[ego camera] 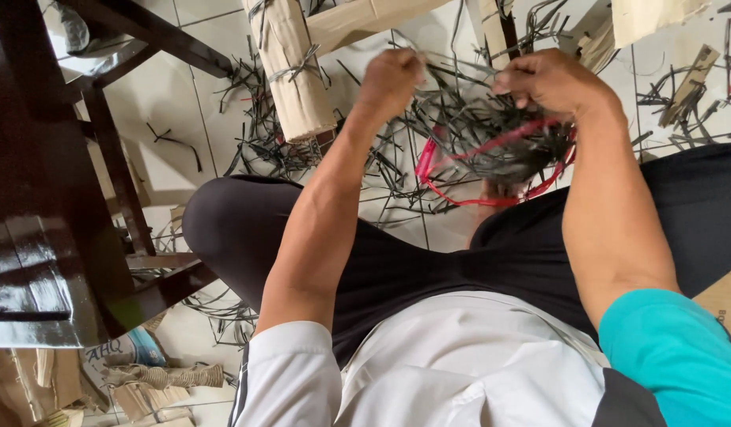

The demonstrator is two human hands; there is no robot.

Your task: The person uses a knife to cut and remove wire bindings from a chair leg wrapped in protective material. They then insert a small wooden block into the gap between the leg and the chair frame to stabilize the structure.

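Observation:
My left hand (391, 79) is closed in a fist, pinching thin dark strands that run across to a tangled bundle of black strips with red cord (504, 154). My right hand (549, 79) is closed too, gripping the top of that bundle just above my lap. The bundle hangs between both hands over the white tiled floor. I sit with my knees bent, in black trousers and a white shirt.
Several loose black strips (270, 134) litter the tiled floor. A roll of tan cardboard tied with strips (290, 67) lies ahead on the left. A dark wooden chair (57, 198) stands at my left. Cardboard pieces (658, 16) lie at the upper right.

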